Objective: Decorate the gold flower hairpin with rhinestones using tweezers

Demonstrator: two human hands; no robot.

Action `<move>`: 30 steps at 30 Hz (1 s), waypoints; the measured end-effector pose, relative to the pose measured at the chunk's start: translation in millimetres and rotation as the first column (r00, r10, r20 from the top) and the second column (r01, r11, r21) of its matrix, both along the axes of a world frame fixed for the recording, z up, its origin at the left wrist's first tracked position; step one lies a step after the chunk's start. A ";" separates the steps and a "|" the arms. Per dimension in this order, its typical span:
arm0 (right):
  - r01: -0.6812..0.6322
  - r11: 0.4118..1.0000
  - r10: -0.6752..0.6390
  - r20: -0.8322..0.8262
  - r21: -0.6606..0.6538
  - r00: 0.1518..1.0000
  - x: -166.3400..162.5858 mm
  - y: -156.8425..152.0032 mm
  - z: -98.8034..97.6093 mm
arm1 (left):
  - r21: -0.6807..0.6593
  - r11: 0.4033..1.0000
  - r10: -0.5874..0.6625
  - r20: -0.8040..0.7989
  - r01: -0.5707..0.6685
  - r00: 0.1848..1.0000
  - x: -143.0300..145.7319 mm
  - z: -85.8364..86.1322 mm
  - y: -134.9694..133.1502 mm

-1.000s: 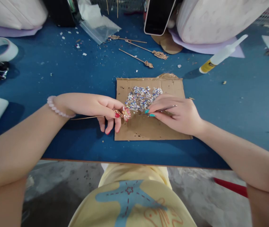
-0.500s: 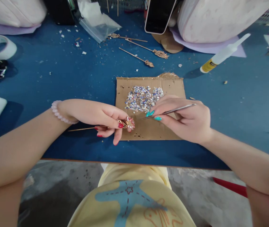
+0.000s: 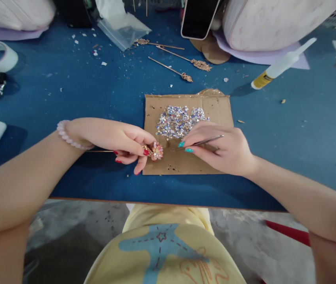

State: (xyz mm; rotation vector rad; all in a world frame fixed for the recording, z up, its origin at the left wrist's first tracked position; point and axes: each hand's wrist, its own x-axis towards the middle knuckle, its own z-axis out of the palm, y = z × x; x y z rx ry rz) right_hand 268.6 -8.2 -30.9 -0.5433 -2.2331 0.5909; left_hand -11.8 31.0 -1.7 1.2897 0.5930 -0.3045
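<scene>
Pinched in my left hand point(image 3: 126, 144) is a gold hairpin point(image 3: 157, 151) whose head is a pink, jewelled flower; its thin stem runs out to the left behind the fingers. My right hand point(image 3: 222, 148) grips metal tweezers point(image 3: 207, 140) like a pen, their tips pointing left toward the flower, a small distance from it. Whether the tips hold anything is too small to tell. Both hands are over a piece of brown cardboard point(image 3: 182, 163), where a heap of blue, white and clear rhinestones point(image 3: 173, 122) lies just beyond the fingers.
Several gold hairpins point(image 3: 187, 77) lie behind the cardboard. A glue bottle point(image 3: 264, 79) stands tilted-looking at the right, near a pale pouch point(image 3: 253, 27). A phone point(image 3: 199, 17) leans at the back. A tape roll point(image 3: 10, 55) and a plastic bag point(image 3: 120, 33) are at the left.
My left hand has shifted a little left and up with the hairpin. My right hand has moved left, and the tweezers are turned slightly differently.
</scene>
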 end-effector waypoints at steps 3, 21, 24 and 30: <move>-0.030 0.999 0.029 0.010 0.027 1.000 -0.2 1.2 -2.8 | -0.010 1.000 -0.023 -0.007 0.023 1.000 1.3 0.2 1.0; -0.067 0.996 0.067 0.015 0.066 0.998 0.7 3.9 -5.7 | -0.020 0.999 -0.034 0.009 0.034 0.999 -1.8 -1.1 2.6; -0.072 0.994 0.071 0.013 0.080 0.997 1.5 4.2 -7.3 | -0.025 0.999 -0.035 0.006 0.035 0.999 -2.2 -2.3 2.7; -0.077 0.993 0.075 0.023 0.094 0.997 2.6 4.0 -8.8 | -0.012 0.999 -0.041 0.020 0.041 0.999 -2.6 -4.4 2.8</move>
